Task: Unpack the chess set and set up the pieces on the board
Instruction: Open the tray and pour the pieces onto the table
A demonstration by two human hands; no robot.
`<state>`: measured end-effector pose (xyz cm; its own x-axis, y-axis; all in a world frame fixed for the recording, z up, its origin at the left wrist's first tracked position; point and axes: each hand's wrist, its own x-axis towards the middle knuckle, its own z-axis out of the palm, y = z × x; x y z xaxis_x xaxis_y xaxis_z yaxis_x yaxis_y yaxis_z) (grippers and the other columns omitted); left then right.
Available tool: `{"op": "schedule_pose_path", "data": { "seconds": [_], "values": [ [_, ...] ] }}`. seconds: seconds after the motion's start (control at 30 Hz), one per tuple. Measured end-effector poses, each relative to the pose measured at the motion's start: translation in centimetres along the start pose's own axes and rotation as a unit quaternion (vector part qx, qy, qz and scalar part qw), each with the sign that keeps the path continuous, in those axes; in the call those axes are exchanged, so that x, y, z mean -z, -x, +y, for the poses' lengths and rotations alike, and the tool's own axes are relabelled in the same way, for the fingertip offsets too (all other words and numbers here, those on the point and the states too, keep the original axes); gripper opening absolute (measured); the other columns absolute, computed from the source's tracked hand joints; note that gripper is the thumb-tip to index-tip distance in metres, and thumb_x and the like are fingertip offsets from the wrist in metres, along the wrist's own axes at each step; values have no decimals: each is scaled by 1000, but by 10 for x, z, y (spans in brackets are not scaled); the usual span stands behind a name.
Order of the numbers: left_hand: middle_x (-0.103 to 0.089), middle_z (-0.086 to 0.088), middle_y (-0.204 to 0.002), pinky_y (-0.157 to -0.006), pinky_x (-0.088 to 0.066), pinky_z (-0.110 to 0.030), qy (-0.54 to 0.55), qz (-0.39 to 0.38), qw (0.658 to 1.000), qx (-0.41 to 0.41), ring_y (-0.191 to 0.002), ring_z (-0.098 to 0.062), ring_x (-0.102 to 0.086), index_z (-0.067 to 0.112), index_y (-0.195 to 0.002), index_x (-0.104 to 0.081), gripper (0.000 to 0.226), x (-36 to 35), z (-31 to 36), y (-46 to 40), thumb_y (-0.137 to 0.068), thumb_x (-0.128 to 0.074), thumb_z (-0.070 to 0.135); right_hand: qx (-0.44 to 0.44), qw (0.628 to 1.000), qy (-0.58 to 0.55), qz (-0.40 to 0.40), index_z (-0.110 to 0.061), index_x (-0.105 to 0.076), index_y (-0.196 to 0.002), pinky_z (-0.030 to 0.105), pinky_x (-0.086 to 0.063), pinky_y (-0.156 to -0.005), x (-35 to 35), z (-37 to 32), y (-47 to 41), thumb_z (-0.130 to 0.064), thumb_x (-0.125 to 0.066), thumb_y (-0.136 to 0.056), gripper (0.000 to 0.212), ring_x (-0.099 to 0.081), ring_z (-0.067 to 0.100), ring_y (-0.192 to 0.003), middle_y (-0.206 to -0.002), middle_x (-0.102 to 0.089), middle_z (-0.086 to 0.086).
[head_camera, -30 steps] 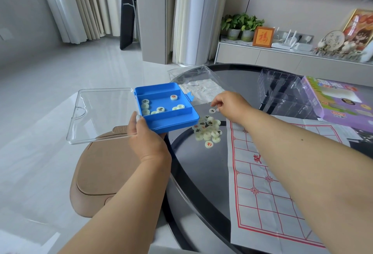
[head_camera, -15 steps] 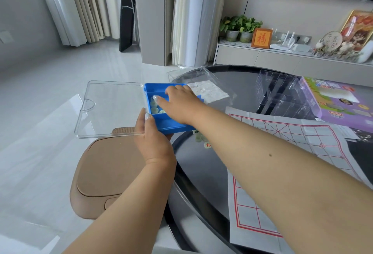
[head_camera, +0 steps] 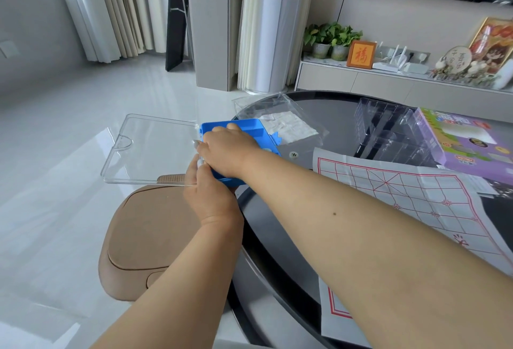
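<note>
My left hand (head_camera: 209, 196) grips the near edge of the blue piece tray (head_camera: 249, 128), whose clear lid (head_camera: 150, 148) hangs open to the left. My right hand (head_camera: 226, 151) reaches across into the tray and covers most of it; its fingertips and the pieces under them are hidden. One round white chess piece (head_camera: 293, 154) lies on the dark glass table (head_camera: 277, 237) just right of the tray. The paper board (head_camera: 410, 204) with its red grid is spread on the table to the right, under my right forearm.
A crumpled clear plastic bag (head_camera: 280, 121) lies behind the tray. A clear plastic box (head_camera: 388, 129) and a purple game box (head_camera: 469, 143) stand at the table's far right. A tan stool (head_camera: 144, 240) sits on the floor left of the table.
My right hand left the pile of pieces on the table and reached left into the blue tray. The view shifted, so my arm now hides the pile.
</note>
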<state>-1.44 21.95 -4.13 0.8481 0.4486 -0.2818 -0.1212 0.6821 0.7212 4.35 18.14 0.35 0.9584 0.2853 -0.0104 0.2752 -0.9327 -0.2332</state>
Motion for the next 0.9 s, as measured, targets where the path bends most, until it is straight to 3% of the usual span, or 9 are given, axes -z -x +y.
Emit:
{"op": "schedule_pose_path", "data": {
  "seconds": [0.07,0.17,0.33,0.47,0.73,0.9],
  "values": [
    [-67,8,-76,-64,-56,-29,4,13,1000,-3,-70,-9,-64,24,-97,-67,27,-1,2,0,-93,-44,10,26,999,25,-10,-17,-52,-94,39,-34,-90,3,2,1,-43,-26,-101,38,-40,27,-117,-110,-52,6],
    [-68,17,-68,-62,-56,-28,13,12,1000,1,-63,1,-65,26,-96,-65,26,-2,4,-2,-94,-44,11,60,997,34,-21,-24,-40,-76,32,-32,-76,7,11,1,-46,-27,-100,35,-48,22,-97,-85,-46,-4],
    [-69,11,-89,-70,-57,-32,6,13,1000,4,-80,-6,-65,25,-105,-66,26,-2,4,-2,-94,-45,13,79,996,28,-6,-25,-38,-64,30,-29,-74,8,20,2,-48,-26,-100,45,-39,14,-88,-74,-40,-9],
    [-66,10,-90,-66,-57,-32,11,22,1000,12,-78,-6,-64,22,-113,-63,27,-2,5,-2,-95,-45,15,72,997,-13,3,-26,-33,-64,33,-34,-70,2,19,1,-44,-32,-100,40,-41,16,-85,-72,-46,-7],
    [-67,8,-89,-68,-57,-35,-1,12,1000,-1,-80,-8,-64,27,-100,-65,24,-2,8,-1,-94,-45,15,77,997,-17,-5,-24,-35,-65,30,-28,-59,6,18,1,-44,-33,-100,40,-41,12,-66,-69,-46,-7],
    [-67,4,-95,-68,-58,-35,-6,15,1000,11,-83,-12,-64,24,-110,-64,27,-3,8,2,-94,-45,15,81,996,-32,12,-24,-33,-64,29,-28,-59,5,18,2,-37,-38,-99,38,-41,13,-67,-69,-45,-6]
  ]
}}
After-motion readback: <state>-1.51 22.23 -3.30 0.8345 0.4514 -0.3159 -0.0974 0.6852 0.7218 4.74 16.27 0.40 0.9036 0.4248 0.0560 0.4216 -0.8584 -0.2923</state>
